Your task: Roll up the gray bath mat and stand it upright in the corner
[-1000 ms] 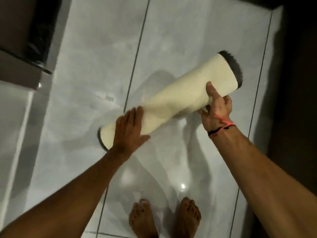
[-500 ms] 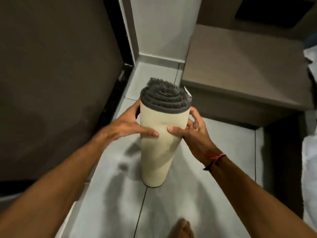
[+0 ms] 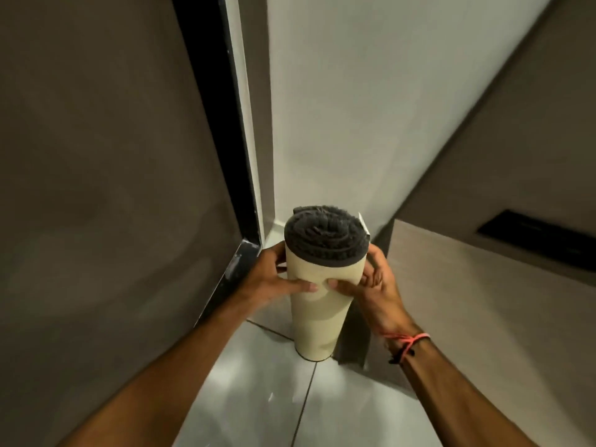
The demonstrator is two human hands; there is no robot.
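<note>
The rolled bath mat (image 3: 317,321) stands upright on the tiled floor, cream backing outside, dark gray pile spiralled at its top end. My left hand (image 3: 274,279) grips its upper left side and my right hand (image 3: 374,285) grips its upper right side, thumbs nearly touching on the front. The roll's base rests on the floor close to the corner where the white wall (image 3: 338,124) meets a dark door frame (image 3: 225,140). A small white tag pokes out at the roll's top right.
A brown door or panel (image 3: 96,188) fills the left. A beige boxed ledge (image 3: 483,301) with a dark slot stands right of the roll. Glossy gray floor tiles (image 3: 258,398) with grout lines lie below.
The roll went from lying tilted in my hands to standing upright, and has since moved forward closer to the corner. Both hands stay on its upper part.
</note>
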